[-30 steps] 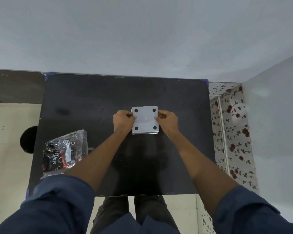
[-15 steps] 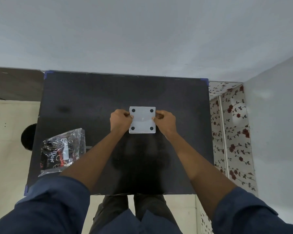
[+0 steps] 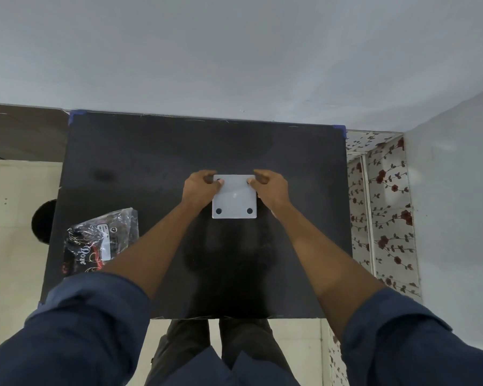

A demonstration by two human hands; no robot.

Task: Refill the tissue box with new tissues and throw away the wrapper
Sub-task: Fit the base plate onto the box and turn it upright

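Observation:
A square white tissue box (image 3: pixel 234 200) sits upside down in the middle of the black table (image 3: pixel 151 151), its base panel with black rubber feet facing up. My left hand (image 3: pixel 200 188) grips its far left corner and my right hand (image 3: pixel 271 188) its far right corner, thumbs pressed on the panel. The far two feet are hidden under my thumbs. A clear and black plastic tissue wrapper (image 3: pixel 99 240) lies crumpled near the table's left front edge, apart from both hands.
The table stands against a pale wall at the back. A round dark bin (image 3: pixel 43 224) sits on the floor left of the table. A floral patterned surface (image 3: pixel 385 218) runs along the right. My legs (image 3: pixel 218 346) stand at the front edge.
Both hands slid from the box's sides up to its far corners, with thumbs now on the base panel. The box stayed in the middle of the table.

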